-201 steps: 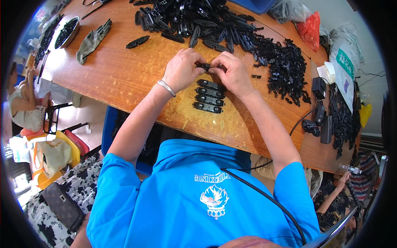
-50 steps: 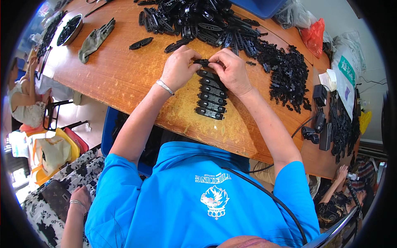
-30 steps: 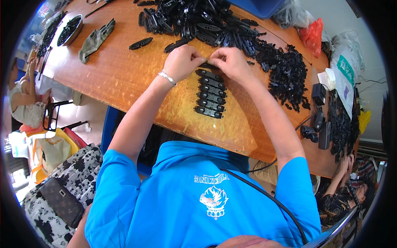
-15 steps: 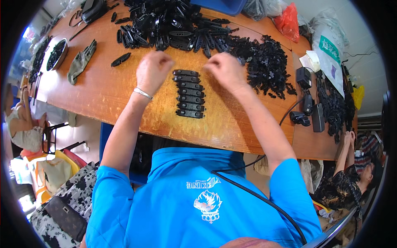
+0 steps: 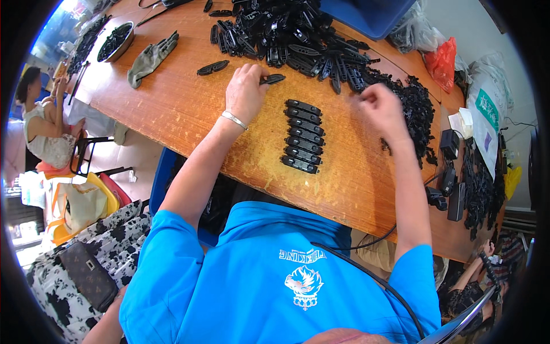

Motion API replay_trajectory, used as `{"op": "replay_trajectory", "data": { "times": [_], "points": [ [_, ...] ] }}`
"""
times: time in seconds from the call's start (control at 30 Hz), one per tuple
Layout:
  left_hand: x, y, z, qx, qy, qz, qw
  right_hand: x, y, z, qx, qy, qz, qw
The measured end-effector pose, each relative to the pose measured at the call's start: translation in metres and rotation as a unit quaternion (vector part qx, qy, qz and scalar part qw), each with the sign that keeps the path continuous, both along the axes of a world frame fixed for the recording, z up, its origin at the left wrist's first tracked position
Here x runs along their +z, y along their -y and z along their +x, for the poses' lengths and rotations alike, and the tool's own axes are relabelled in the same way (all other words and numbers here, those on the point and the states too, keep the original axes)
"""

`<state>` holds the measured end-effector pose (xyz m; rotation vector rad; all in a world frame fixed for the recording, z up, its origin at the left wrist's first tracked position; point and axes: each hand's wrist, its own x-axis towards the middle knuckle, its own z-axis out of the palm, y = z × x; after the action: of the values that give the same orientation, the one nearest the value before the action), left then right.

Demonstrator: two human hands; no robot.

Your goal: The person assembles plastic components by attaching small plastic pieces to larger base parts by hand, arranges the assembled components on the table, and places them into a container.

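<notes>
This is looking like a small assembly workshop.
Long black plastic parts [image 5: 283, 37] are lying heaped on a big worn wooden table [image 5: 172, 117], tiny black pieces [image 5: 421, 112] are forming a second pile, and black bars [image 5: 305, 127] are lying in a row. A blue bin [image 5: 369, 16] is sitting by the far edge, and another person [image 5: 46, 125] is sitting at the left end.

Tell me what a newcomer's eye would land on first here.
Most likely the vivid blue T-shirt, filling the lower middle of the view. Next come the big heap of black plastic parts toward the far side of the wooden table and, nearer the person, a neat column of black parts; the left hand holds a slim black piece. The red plastic bag also stands out at upper right.
</notes>
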<state>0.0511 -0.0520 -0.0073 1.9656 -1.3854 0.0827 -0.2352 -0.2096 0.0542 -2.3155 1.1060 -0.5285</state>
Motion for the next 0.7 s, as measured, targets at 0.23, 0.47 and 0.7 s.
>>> {"op": "replay_trajectory", "data": {
  "times": [0.23, 0.47, 0.7],
  "points": [
    [0.005, 0.020, -0.018, -0.069, 0.019, -0.061, 0.996, 0.032, 0.047, -0.049, -0.142, 0.265, 0.057, 0.952],
    [-0.003, 0.036, -0.016, -0.123, -0.058, -0.010, 0.991, -0.017, -0.032, 0.061, 0.054, 0.111, 0.093, 0.988],
    [-0.005, 0.023, -0.011, -0.181, -0.102, -0.030, 0.978, -0.040, -0.032, 0.103, 0.107, 0.142, -0.009, 0.984]
  ]
}}
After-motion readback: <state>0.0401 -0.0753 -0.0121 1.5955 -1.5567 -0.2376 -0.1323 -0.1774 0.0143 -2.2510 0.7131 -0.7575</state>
